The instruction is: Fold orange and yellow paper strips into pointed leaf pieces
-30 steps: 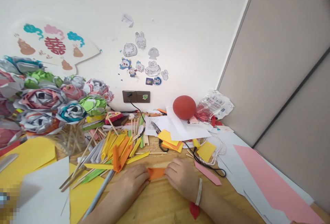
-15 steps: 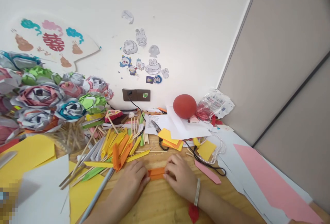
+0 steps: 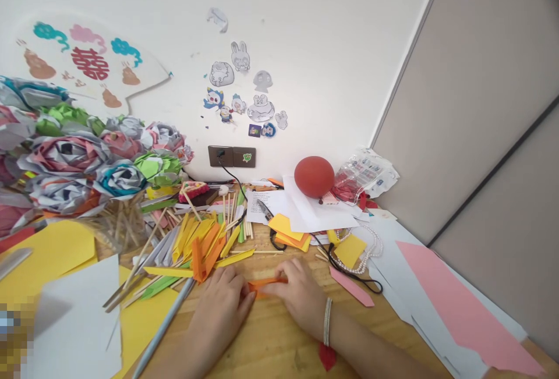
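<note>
Grip: left hand (image 3: 224, 300), right hand (image 3: 303, 297) clamped on orange strip (image 3: 257, 284), opposite ends; wooden tabletop (image 3: 271, 341) stretches toward camera.

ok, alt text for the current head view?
Two bare hands, left and right, hold a folded orange paper strip over a wooden table. Around them lie folded papers, sticks and scissors; paper flowers stand left, a red balloon behind.

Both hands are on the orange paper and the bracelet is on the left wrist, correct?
Not the left: the head view shows the bracelet on the right wrist. The left hand and right hand are both on the orange paper.
</note>
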`<state>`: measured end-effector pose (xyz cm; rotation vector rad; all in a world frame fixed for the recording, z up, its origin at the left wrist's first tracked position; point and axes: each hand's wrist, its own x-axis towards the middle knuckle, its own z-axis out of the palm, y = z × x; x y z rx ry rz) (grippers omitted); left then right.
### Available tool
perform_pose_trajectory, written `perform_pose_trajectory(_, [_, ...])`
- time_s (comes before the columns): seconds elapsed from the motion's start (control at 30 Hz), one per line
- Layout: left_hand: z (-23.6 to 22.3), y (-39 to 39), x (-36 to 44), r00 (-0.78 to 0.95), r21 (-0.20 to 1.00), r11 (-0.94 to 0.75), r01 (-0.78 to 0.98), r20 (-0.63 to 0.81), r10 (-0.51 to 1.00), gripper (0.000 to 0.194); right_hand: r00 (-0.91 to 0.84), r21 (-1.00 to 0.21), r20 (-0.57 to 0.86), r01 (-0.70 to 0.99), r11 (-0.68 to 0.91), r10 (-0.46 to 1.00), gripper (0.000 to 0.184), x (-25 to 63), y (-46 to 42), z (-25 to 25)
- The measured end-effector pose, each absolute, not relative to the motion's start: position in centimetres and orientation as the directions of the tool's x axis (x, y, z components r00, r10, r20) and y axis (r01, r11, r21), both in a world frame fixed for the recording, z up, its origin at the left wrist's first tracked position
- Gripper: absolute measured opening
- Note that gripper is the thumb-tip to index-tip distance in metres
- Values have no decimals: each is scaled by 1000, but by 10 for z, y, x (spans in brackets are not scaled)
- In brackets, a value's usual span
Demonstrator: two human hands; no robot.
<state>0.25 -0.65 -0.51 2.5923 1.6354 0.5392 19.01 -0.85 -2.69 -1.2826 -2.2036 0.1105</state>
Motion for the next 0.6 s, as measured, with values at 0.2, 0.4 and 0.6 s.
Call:
perform_pose_trajectory(0.2, [2, -6, 2, 369, 202, -401, 893, 180, 912, 17, -428, -258, 460, 774, 578, 778, 18, 194, -9, -19])
perform_pose_trajectory(0.4, [-1, -6, 0, 375, 225, -419, 880, 213, 902, 16, -635, -143, 354, 688, 711, 686, 36, 230, -14, 2])
perform_pose_trajectory(0.6, [-12, -3, -5, 407, 215, -491, 844, 339, 848, 11, -667, -121, 360, 660, 742, 652, 27, 233, -14, 7])
